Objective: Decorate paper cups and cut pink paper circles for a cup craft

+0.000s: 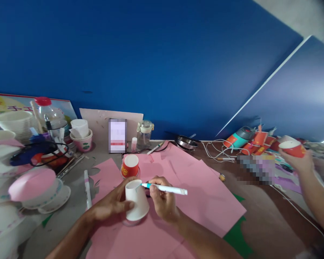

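My left hand (112, 205) is wrapped round a white paper cup (137, 203), which is held upside down, its narrow base up, over pink paper sheets (205, 194). In my right hand (163, 199) is a white marker (170, 189) with a teal end, pinched between thumb and fingers. The teal tip meets the rim of the cup's base. Just behind the white cup stands a red paper cup (131, 166) with a white inside. Another marker (88, 189), white with a pink end, lies to the left.
Decorated paper pieces (34, 183) and stacked white bowls (14, 122) crowd the left. A phone (117, 136) leans at the back beside a clear jar (145, 135). At right, another person's hand (299, 162) holds a red cup (291, 148), near white cables (213, 154) and a teal-orange tool (239, 137).
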A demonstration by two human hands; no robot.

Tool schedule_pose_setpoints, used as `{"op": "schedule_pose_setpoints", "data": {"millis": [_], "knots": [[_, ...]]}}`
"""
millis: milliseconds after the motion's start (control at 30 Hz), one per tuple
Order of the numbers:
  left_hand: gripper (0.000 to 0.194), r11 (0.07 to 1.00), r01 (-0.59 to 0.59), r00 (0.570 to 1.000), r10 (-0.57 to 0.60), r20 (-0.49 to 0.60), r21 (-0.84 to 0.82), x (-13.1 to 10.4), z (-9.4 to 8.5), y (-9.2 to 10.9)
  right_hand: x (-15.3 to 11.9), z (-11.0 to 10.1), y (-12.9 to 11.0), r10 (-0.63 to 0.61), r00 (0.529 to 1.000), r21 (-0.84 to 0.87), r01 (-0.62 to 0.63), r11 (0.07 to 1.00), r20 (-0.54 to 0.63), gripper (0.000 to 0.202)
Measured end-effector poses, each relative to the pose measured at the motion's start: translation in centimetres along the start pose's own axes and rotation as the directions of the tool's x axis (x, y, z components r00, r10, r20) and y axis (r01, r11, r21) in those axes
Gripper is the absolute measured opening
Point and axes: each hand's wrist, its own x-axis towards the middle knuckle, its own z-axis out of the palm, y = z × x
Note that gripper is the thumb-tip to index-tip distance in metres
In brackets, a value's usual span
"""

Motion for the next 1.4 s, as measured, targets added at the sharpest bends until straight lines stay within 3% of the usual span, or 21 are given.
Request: {"op": "schedule_pose_setpoints", "data": {"millis": [167,600,1067,1400], "knots": [[0.066,0.999,0.009,1.000,-0.009,0.000,-0.038,-0.06,0.00,-0.13,0.08,0.10,-0.18,-0.002,1.000,0.110,0.004,0.994,-0.022,0.013],[0.065,0.991,0.022,1.000,-0.022,0.004,-0.133,0.02,0.41,-0.17,0.25,0.00,-0.63,0.000,1.000,0.042,0.001,0.999,-0.004,0.014],[0.073,0.998,0.054,0.997,-0.052,-0.056,0.031,-0.18,-0.25,0.19,0.67,0.32,-0.34,0.120,0.991,0.150,-0.110,0.983,-0.063,0.026],[0.073,0.995,0.066,0.995,-0.060,-0.073,0.073,-0.14,-0.18,0.53,0.68,0.21,-0.27,0.105,0.993,0.152,-0.095,0.984,-0.060,0.026]]}}
